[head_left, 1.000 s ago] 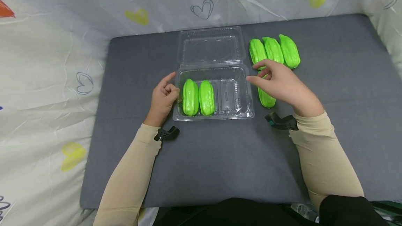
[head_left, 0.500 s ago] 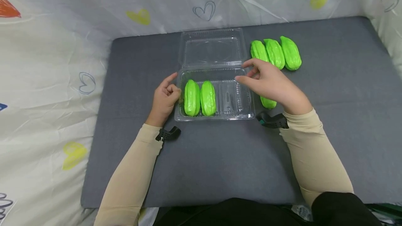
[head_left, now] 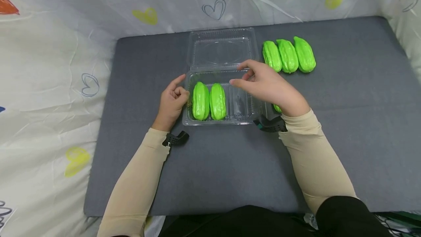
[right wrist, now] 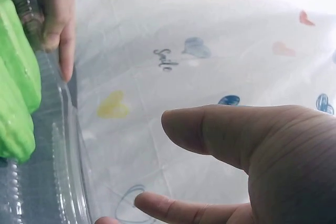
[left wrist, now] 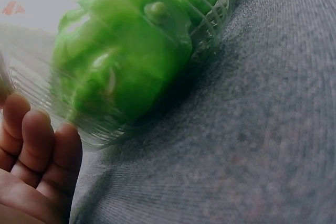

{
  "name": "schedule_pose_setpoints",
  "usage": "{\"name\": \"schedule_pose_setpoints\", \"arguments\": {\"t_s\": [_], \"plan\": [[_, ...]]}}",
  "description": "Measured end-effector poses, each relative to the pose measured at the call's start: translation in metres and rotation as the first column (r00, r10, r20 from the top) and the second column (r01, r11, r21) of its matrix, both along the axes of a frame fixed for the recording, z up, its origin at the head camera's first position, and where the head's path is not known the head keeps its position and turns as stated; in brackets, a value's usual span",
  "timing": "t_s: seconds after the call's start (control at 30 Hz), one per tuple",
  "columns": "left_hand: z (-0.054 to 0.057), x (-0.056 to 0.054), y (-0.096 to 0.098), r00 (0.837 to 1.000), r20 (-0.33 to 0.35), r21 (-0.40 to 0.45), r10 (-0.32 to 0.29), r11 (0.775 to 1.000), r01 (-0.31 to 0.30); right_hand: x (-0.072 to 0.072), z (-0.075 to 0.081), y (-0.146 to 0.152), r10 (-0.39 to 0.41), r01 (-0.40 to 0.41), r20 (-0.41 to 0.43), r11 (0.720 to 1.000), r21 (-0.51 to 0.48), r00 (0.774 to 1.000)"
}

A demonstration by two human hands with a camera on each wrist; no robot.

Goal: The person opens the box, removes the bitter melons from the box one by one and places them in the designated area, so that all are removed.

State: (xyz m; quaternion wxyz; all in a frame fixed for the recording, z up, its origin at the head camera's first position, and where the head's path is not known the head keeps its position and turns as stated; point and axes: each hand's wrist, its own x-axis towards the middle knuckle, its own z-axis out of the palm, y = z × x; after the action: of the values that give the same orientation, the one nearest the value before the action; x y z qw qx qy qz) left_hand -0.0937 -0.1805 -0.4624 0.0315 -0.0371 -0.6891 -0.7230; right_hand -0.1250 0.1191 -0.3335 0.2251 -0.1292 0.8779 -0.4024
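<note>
In the head view, a clear plastic clamshell container (head_left: 215, 123) lies with its lid (head_left: 223, 48) folded back. Two bright green, ribbed, elongated vegetable-like pieces, a left one (head_left: 200, 101) and a right one (head_left: 217, 101), lie side by side in its left half. My left hand (head_left: 171, 101) holds the container's left rim, its index finger pointing forward. Its fingertips (left wrist: 67, 132) lie against the container wall in the left wrist view. My right hand (head_left: 268, 85) hovers over the container's right part, thumb and fingers apart with nothing between them.
Three more green pieces (head_left: 288, 56) lie in a row at the back right. Another green piece (head_left: 277, 108) is mostly hidden under my right hand. The grey table (head_left: 217, 171) meets a white patterned curtain (head_left: 184, 3) at its back edge.
My right hand has moved left, from over the green pieces beside the container to over the container itself. My left hand has stayed at the left rim.
</note>
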Motion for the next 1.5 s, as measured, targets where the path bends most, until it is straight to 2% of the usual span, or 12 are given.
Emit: {"name": "schedule_pose_setpoints", "arguments": {"t_s": [0.33,0.63,1.03,1.5], "plan": [[0.002,0.0,-0.003,1.0,0.001,-0.021,0.002,1.0,-0.002,0.002,-0.002,-0.023,0.06,-0.06,0.004,0.998,0.003,0.998],[0.002,0.002,-0.003,1.0,0.005,-0.016,0.0,1.0,0.0,0.002,-0.006,-0.039,0.097,-0.097,0.006,0.995,-0.039,0.995],[0.002,0.002,0.0,1.0,0.012,-0.004,-0.004,1.0,0.004,0.003,-0.014,-0.047,0.095,-0.096,0.021,0.995,0.039,0.995],[0.004,0.001,0.0,1.0,0.015,-0.029,-0.008,1.0,0.008,0.002,-0.022,-0.057,0.132,-0.134,0.032,0.989,0.07,0.991]]}}
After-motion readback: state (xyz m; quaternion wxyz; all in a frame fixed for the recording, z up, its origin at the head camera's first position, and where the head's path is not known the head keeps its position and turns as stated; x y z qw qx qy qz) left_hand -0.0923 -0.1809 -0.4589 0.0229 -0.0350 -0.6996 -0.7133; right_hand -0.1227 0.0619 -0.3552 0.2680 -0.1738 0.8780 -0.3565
